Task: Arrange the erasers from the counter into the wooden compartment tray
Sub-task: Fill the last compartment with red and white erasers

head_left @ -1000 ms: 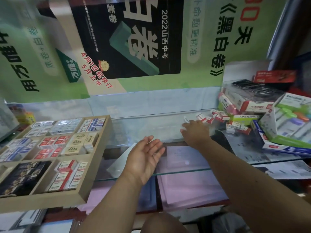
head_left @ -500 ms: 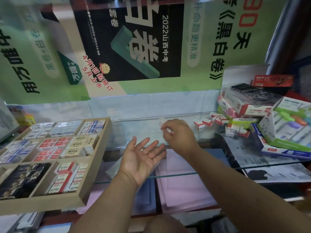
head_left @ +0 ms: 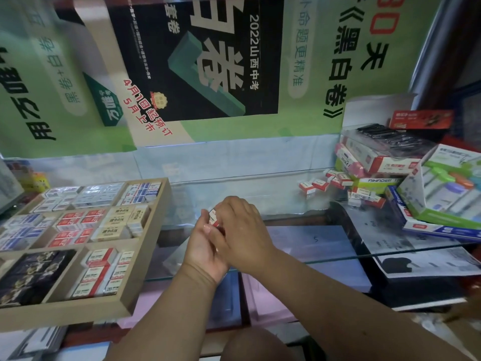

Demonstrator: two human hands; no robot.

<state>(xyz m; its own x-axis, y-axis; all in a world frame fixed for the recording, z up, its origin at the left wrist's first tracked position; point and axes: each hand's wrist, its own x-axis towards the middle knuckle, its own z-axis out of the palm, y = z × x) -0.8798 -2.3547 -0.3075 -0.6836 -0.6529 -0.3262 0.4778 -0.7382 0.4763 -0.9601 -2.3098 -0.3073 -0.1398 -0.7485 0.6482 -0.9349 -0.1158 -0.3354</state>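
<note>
Your right hand (head_left: 243, 230) has come back from the loose erasers by the stacked boxes, carrying a red-and-white eraser (head_left: 214, 217), and now meets your left hand (head_left: 205, 250), whose fingers have closed around it.

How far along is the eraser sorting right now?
Mostly done: the wooden tray already has erasers in its visible compartments. In hand: a red-and-white eraser sits between the left hand and right hand over the glass counter. Left: several loose erasers beside the stacked boxes.
</note>
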